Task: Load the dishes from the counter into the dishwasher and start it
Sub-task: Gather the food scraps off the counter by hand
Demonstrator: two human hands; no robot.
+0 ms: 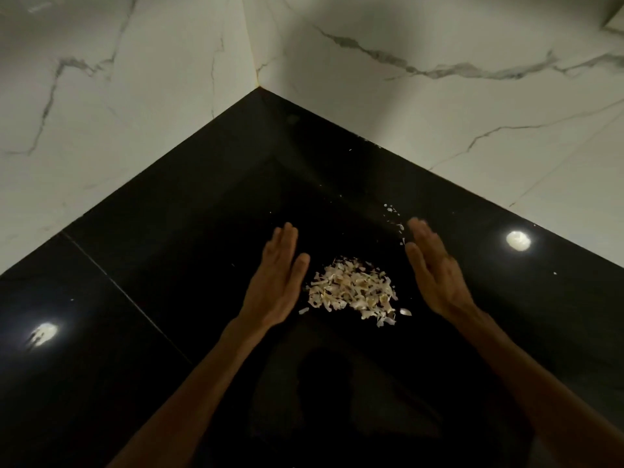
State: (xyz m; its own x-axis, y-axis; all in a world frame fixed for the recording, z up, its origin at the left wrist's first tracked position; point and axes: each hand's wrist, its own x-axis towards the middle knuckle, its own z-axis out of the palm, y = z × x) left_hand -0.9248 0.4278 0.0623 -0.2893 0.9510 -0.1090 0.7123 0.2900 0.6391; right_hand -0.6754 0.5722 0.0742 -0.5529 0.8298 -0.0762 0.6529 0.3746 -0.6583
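Note:
A small heap of pale, papery peel scraps (353, 292) lies on a glossy black counter (189, 238) in a corner. My left hand (277, 282) stands on its edge just left of the heap, fingers straight and together. On the heap's right, my right hand (435, 271) is held the same way, flat and upright, a little apart from the scraps. Neither hand holds anything. No dishes or dishwasher are in view.
White marble-patterned walls (439, 106) meet at the corner behind the counter. A few loose scrap flecks (393, 214) lie beyond the heap near my right fingertips. Two ceiling lights reflect on the counter at left and right.

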